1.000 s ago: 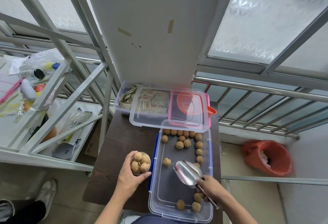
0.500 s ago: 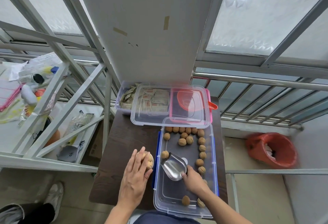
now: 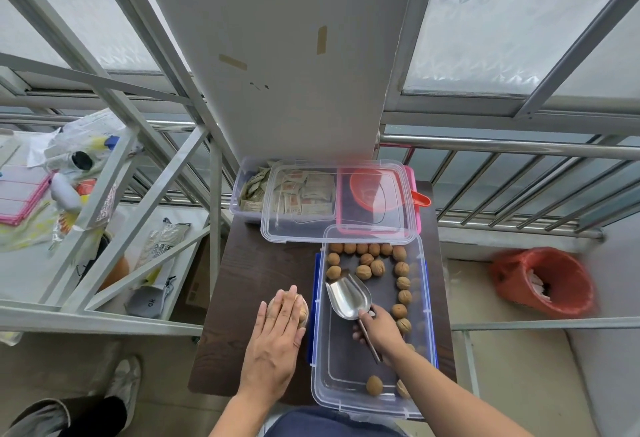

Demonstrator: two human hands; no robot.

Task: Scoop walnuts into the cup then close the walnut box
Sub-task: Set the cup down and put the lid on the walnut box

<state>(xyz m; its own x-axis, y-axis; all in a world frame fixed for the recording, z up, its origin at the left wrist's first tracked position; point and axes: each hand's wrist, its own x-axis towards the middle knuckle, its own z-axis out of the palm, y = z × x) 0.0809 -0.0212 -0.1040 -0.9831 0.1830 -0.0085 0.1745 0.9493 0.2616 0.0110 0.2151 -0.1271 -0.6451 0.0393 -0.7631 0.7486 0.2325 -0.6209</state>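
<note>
Open room and obstructions on your small table

Walnuts [image 3: 401,284] are lining the far and right walls of the walnut box [image 3: 424,332], leaving its middle floor open; a clear lid [image 3: 298,229] is overhanging its far end, and your left hand [image 3: 277,339] is covering the cup [image 3: 304,312].

Bright soft daylight through frosted windows [image 3: 502,21]; faint shadows, wide-angle bending at edges, red bin [image 3: 543,281] slightly blurred.

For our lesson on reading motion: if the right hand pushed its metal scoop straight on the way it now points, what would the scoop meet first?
Probably the brown walnut by the clear box's left wall, just beyond the tip of the silver metal scoop held by the right hand; depth is uncertain.
</note>
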